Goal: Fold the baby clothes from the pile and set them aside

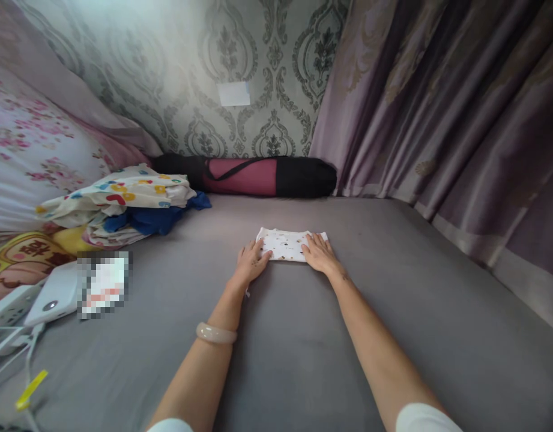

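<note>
A folded white cloth (pixel 283 246) with small dark and brown prints lies flat on the grey bed sheet (pixel 285 336). Over its left edge rests my left hand (pixel 251 262), fingers stretched out and thumb along the near edge. My right hand (pixel 320 253) lies flat on the right end of the cloth with its fingers spread. Neither hand grips the fabric. On my left forearm sits a pale bangle (pixel 216 333).
Along the patterned wall lies a black and maroon long bag (pixel 242 176). Crumpled clothes (pixel 136 195) are heaped at the left, near a white power bank (pixel 60 294), cables and a yellow tag (pixel 32 390). A purple curtain (pixel 438 102) hangs at the right.
</note>
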A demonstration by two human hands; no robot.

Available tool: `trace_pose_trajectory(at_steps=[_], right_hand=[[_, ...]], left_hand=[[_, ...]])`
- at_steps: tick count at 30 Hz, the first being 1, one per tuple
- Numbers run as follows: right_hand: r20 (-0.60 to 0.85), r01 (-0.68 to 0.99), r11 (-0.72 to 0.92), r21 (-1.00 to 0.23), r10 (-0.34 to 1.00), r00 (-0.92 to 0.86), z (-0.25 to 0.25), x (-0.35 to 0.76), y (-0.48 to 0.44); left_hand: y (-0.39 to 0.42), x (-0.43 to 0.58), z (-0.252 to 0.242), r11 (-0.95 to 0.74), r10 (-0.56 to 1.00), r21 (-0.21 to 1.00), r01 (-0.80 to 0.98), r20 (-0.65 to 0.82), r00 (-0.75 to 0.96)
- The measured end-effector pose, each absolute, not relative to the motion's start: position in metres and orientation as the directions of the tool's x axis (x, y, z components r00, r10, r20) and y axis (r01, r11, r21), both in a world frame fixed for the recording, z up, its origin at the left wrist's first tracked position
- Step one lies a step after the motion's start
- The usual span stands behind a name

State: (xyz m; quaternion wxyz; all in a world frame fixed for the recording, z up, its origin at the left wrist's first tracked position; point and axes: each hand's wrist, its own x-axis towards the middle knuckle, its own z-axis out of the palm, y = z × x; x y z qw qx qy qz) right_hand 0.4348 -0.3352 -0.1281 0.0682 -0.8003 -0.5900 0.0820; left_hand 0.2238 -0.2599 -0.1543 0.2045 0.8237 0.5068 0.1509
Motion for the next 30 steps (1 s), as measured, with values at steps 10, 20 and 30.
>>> trace_pose_trajectory(at_steps=[10,20,30], right_hand=[[-0.029,0.967,-0.147,-0.21,0.989,0.145,-0.131,0.393,-0.327],[0.056,0.97,-0.079,-0.232,0.994,0.094,-0.131,0.36,-0.309],[0.087,0.969,-0.048,-0.241,0.994,0.071,-0.125,0.345,-0.296]], left_hand=[[-0.256,0.211,-0.149,-0.328,0.937,0.74,0.587,0.175,0.302],[-0.25,0.209,-0.149,-0.252,0.96,0.804,0.539,0.138,0.243],[-0.243,0.208,-0.152,-0.217,0.967,0.838,0.5,0.115,0.227]])
